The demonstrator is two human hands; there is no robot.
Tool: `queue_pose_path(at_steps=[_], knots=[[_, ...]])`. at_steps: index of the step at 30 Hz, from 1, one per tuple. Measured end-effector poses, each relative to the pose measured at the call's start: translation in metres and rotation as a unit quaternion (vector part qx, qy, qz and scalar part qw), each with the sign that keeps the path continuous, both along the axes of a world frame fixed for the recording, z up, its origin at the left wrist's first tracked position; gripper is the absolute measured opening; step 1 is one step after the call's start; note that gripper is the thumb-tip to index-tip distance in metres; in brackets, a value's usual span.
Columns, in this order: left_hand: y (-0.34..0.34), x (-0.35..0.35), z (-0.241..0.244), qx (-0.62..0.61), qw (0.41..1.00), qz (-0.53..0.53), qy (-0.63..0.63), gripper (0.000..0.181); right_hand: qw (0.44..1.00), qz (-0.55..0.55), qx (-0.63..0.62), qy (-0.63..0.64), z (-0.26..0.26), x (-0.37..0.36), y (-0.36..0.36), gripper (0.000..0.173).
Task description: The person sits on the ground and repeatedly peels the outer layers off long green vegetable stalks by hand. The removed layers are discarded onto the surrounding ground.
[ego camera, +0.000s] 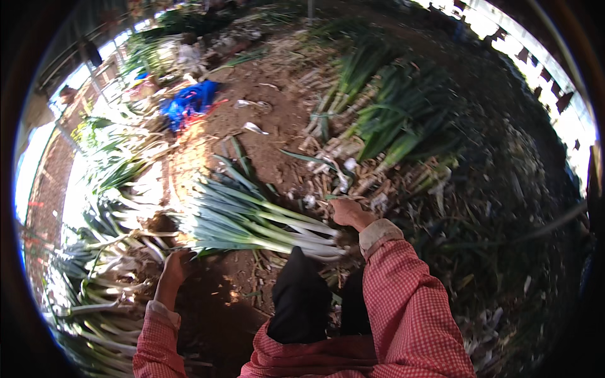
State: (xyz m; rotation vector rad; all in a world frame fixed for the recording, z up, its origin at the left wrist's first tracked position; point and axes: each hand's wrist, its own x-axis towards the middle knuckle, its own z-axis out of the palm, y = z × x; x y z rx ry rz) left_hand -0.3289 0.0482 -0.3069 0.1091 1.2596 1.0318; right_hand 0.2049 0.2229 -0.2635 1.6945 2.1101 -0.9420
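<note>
Across the soil in front of my knees lies a pile of leeks (274, 224), white shanks to the right and green leaves to the left. My left hand (177, 269) is low at the left, beside the leaf tips and close to a row of untidy leeks (137, 245). Its fingers are in shadow, so its grip is hidden. Just beyond the white root ends, my right hand (350, 212) is curled over plant scraps. A bit of green leaf (331, 196) shows at its fingers; whether they hold it is unclear.
Dark-leaved leeks (406, 113) lie in bundles at the upper right. Blue material (191, 101), perhaps plastic, rests on the ground at the upper left, near more leeks (113, 165) in bright sun. Peeled scraps (487, 326) litter the right side. Brown soil (279, 108) runs between the heaps.
</note>
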Motion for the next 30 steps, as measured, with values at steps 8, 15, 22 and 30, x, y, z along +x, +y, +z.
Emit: queue_pose_path(at_steps=[8,15,22,30], knots=[[0.096,0.283,0.012,0.124,0.946,-0.294,0.051,0.019,0.938,-0.103,-0.228,-0.24,-0.087,0.242,-0.266,0.044],[0.151,0.375,-0.096,0.381,0.66,-0.482,0.432,0.036,0.968,-0.237,0.076,0.018,-0.137,0.195,-0.071,0.021],[0.136,0.399,-0.116,0.303,0.616,-0.619,0.382,0.035,0.818,-0.505,0.064,0.267,-0.269,0.106,0.106,0.03],[0.125,0.378,-0.139,0.271,0.666,-0.596,0.357,0.034,0.634,-0.606,0.264,0.401,-0.148,0.299,-0.103,0.036]])
